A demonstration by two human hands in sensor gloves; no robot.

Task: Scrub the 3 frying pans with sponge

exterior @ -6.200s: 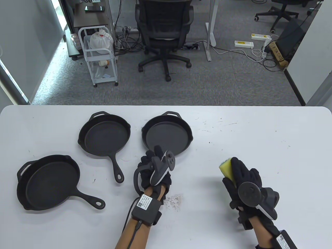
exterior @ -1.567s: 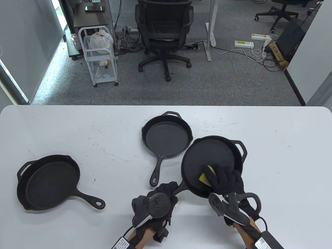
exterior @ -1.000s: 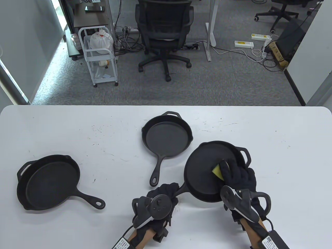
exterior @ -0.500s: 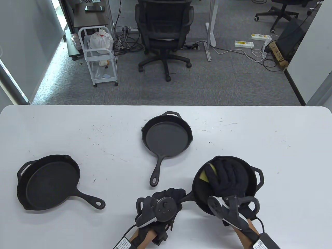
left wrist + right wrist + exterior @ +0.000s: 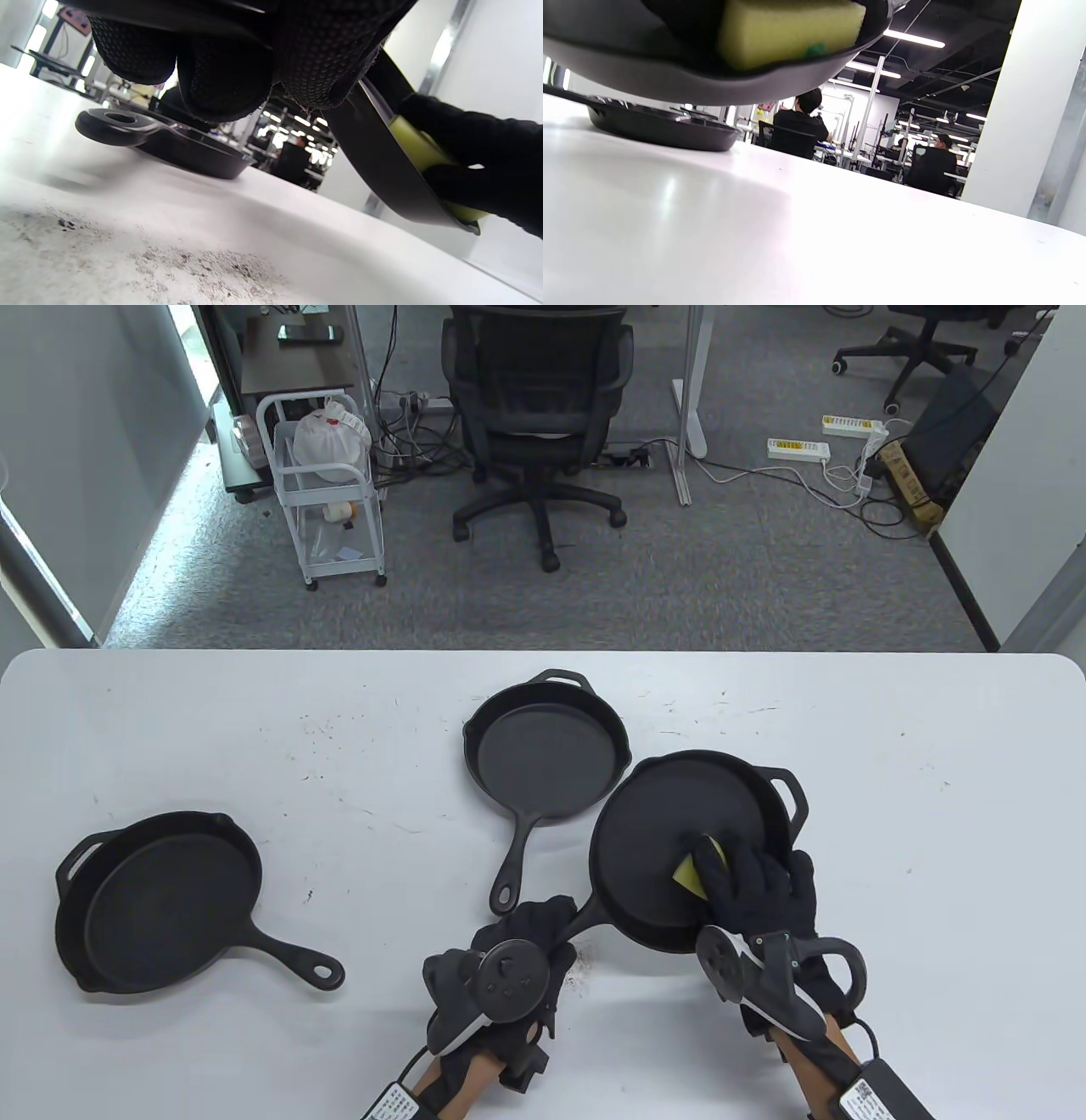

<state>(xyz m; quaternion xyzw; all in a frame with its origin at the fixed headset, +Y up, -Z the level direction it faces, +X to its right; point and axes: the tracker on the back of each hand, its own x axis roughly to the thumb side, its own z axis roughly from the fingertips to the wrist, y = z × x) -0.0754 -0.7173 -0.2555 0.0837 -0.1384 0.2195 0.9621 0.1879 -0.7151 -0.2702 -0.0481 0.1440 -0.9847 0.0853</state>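
Observation:
Three black cast-iron frying pans are on the white table (image 5: 891,780). My left hand (image 5: 530,937) grips the handle of the right pan (image 5: 670,814) and holds it tilted above the table; the left wrist view shows that pan's underside (image 5: 382,169) raised. My right hand (image 5: 755,891) holds a yellow sponge (image 5: 691,872) against the pan's inner surface, and the sponge (image 5: 791,29) also shows in the right wrist view. A second pan (image 5: 547,751) lies flat at centre. The third pan (image 5: 161,899) lies at the left.
Dark crumbs (image 5: 581,976) speckle the table by my left hand. Beyond the far table edge stand an office chair (image 5: 539,415) and a white wire cart (image 5: 327,487) on grey carpet. Cables and power strips (image 5: 814,445) lie on the floor at right.
The held pan has swung back up and left, away from the front edge. My right hand slid the sponge from the pan's upper left to its lower middle.

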